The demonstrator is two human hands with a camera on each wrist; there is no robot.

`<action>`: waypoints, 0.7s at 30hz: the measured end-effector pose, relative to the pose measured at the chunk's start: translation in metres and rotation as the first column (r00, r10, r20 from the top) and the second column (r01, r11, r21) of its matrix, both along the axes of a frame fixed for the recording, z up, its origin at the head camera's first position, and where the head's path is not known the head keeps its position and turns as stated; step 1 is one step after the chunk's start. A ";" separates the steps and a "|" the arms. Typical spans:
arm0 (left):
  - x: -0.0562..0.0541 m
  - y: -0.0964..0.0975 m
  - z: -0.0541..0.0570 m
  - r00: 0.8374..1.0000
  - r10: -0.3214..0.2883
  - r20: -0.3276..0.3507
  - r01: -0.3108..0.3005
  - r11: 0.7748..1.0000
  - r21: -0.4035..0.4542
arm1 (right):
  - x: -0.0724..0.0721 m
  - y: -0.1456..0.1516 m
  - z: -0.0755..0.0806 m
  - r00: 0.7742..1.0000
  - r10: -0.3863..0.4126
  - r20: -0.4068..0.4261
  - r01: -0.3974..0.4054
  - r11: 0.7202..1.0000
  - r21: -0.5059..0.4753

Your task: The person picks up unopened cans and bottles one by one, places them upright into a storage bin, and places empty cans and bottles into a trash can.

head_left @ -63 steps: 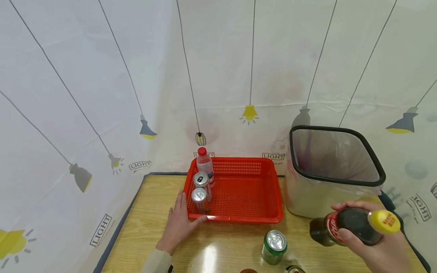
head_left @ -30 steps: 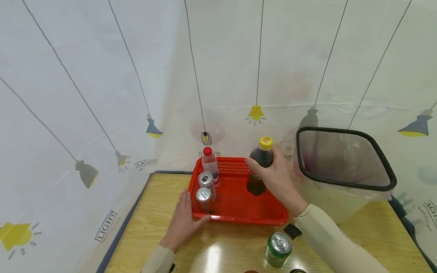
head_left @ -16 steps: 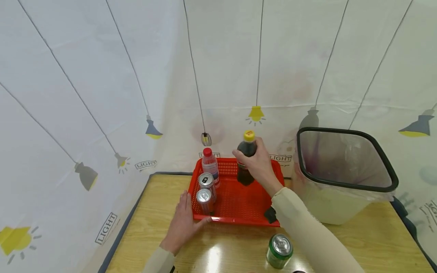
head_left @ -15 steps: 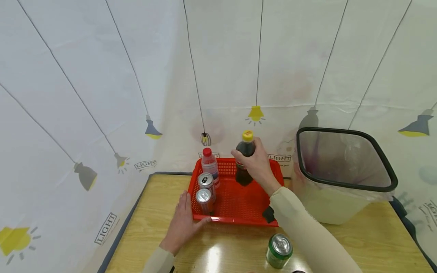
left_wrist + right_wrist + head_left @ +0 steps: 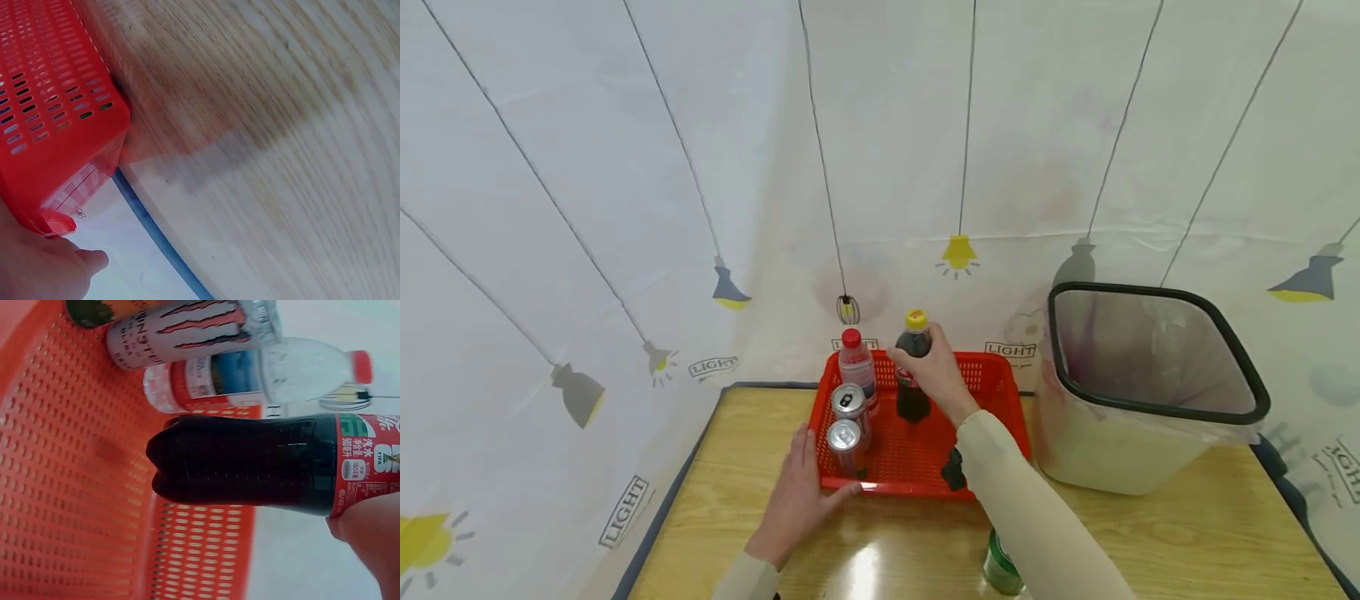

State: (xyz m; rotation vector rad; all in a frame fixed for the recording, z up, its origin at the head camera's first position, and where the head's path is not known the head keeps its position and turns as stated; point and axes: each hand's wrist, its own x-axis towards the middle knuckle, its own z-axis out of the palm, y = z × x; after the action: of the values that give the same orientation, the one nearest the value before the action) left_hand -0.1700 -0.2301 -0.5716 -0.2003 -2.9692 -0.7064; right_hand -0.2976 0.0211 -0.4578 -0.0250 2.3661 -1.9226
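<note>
My right hand (image 5: pixel 938 371) grips a cola bottle (image 5: pixel 913 407) with a yellow cap, thumb against its red label. It holds the bottle upright within the red plastic basket (image 5: pixel 1017 425), its base showing above the basket floor in the right wrist view (image 5: pixel 212 462). Left of it stand a red-capped water bottle (image 5: pixel 856 367), a silver energy drink can (image 5: pixel 850 403) and a front can (image 5: pixel 844 435), orange and green in the right wrist view. My left hand (image 5: pixel 793 504) rests at the basket's front left corner, fingers along the side, thumb at the front rim.
A green can (image 5: pixel 1002 571) stands on the wooden table (image 5: pixel 700 517) in front of the basket, partly hidden by the right sleeve. To the basket's right is a lined bin (image 5: pixel 1112 450) with a black rim. A lamp-printed sheet (image 5: pixel 880 167) hangs behind.
From beside the bin, my right hand has carried the cola bottle left over the basket, turning it upright and lowering it near the water bottle. My left hand keeps its place.
</note>
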 end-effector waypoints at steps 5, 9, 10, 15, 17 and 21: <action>-0.001 0.002 0.001 1.000 0.010 0.015 -0.010 0.999 0.030 | -0.004 0.001 -0.015 0.999 0.004 0.033 -0.005 0.999 0.043; -0.002 0.001 0.000 1.000 0.018 0.022 -0.019 0.999 0.041 | -0.007 -0.004 -0.020 0.999 -0.001 0.032 -0.001 0.998 0.065; -0.003 0.001 -0.002 1.000 0.020 0.021 -0.020 0.999 0.043 | -0.008 -0.006 -0.021 0.999 0.000 0.032 -0.002 0.998 0.062; -0.005 0.003 -0.007 1.000 0.016 0.022 -0.017 0.999 0.048 | -0.016 -0.009 -0.029 0.999 -0.004 0.045 0.001 0.998 0.065; -0.005 0.003 -0.006 1.000 0.017 0.021 -0.018 0.999 0.043 | -0.020 -0.011 -0.034 0.999 -0.001 0.047 -0.003 0.997 0.073; -0.004 0.001 -0.003 0.999 0.025 0.023 -0.026 0.999 0.031 | -0.026 -0.015 -0.041 0.999 0.004 0.044 -0.008 0.996 0.091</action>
State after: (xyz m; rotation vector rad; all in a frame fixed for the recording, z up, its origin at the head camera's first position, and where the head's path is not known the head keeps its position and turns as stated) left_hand -0.1736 -0.2293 -0.5747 -0.1531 -2.9740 -0.7558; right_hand -0.3232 0.0063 -0.4985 0.0153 2.4191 -1.7918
